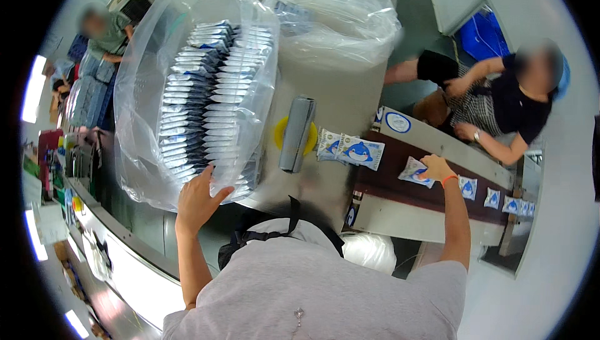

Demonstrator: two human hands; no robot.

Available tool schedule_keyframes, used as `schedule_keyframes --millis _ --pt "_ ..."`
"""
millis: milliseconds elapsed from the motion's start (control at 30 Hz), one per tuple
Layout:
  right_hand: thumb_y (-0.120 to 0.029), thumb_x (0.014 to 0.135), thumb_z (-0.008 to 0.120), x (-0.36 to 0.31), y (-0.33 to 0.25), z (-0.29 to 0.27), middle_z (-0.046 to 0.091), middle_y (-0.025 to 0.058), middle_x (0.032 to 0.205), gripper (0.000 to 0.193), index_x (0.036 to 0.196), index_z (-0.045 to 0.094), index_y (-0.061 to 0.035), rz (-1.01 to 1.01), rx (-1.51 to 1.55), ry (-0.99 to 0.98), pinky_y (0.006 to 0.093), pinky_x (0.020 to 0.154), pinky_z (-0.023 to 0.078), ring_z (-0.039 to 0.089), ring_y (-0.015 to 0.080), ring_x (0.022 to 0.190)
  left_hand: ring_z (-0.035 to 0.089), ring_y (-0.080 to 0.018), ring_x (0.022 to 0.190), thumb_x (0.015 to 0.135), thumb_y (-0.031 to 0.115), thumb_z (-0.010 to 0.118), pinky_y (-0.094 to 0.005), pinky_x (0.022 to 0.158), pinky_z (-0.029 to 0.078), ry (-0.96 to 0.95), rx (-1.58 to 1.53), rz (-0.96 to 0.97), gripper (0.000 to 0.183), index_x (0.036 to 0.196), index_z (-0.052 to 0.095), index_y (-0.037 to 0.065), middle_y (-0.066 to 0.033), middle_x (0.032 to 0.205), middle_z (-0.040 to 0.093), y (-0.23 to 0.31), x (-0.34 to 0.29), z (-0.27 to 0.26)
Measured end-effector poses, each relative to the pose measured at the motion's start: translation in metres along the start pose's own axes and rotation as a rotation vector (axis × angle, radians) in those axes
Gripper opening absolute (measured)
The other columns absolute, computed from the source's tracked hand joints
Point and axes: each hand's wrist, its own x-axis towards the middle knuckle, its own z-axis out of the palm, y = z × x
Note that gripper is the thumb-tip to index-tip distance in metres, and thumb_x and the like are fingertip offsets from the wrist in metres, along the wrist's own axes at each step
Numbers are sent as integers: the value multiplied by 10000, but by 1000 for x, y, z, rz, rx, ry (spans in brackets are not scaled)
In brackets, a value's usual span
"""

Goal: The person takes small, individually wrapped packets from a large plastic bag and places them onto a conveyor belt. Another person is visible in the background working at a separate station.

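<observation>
the left hand (199, 199), at 8 o'clock in the view, is open, thumb held apart from the fingers. its fingertips are at the lower end of a large clear bag (134, 146) that fills the 10 o'clock side; whether they press on the plastic, i cannot tell. inside the bag, silvery packets (231, 99) stand on edge in two long columns.

the right hand (439, 170), at 3 o'clock, has its fingers bent over the edge of a white pillow packet (412, 172) with a blue whale figure, above the dark conveyor belt (387, 184). whether it grips the packet or only rests on it, i cannot tell. beyond that hand, toward 4 o'clock, more whale packets (492, 199) lie in a line along the belt.

near the centre, two overlapping packets (359, 152) lie by the belt's near end. just beside them, toward 9 o'clock, a grey oblong bundle (297, 134) lies across a yellow ring (280, 134). a second clear bag (350, 27) slumps at 1 o'clock. a co-worker (512, 105) sits past the belt, between 2 and 3 o'clock.
</observation>
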Motion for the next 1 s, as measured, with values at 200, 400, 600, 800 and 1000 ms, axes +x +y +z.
schedule_keyframes --millis 200,400,600,800,1000 --pt "-423 812 715 97 -155 -78 507 254 1338 672 1281 554 30 -464 387 65 389 1071 370 453 335 1289 644 -358 854 726 434 784 -460 733 495 -106 23 -166 449 870 683 21 -168 839 673 5 -13 13" --pt "-495 642 827 222 -187 7 420 240 1456 927 1348 488 1 -449 434 -245 387 1039 407 448 338 1310 653 -343 901 705 422 802 -441 767 505 4 -13 -132 476 954 697 30 -149 900 690 7 -11 0" --pt "-486 475 867 112 -278 9 523 185 1240 1006 1281 497 -10 -167 -22 14 433 1022 403 483 372 1192 649 -336 986 657 436 832 -418 831 510 -102 -74 -263 605 1082 682 33 -115 1100 686 -10 -26 2" --pt "-276 531 819 31 -338 109 581 178 1153 871 1282 460 -21 -344 -84 384 420 975 437 563 341 1091 666 -287 927 635 428 848 -392 796 513 -100 73 -86 633 1019 598 -8 -139 946 683 -21 -16 35" --pt "-156 639 816 0 -355 49 664 110 1067 718 1278 509 -45 -138 1163 -82 388 825 533 658 249 922 673 -262 841 685 243 795 -378 776 497 -126 183 -17 381 936 601 31 -115 810 685 -35 -21 76"
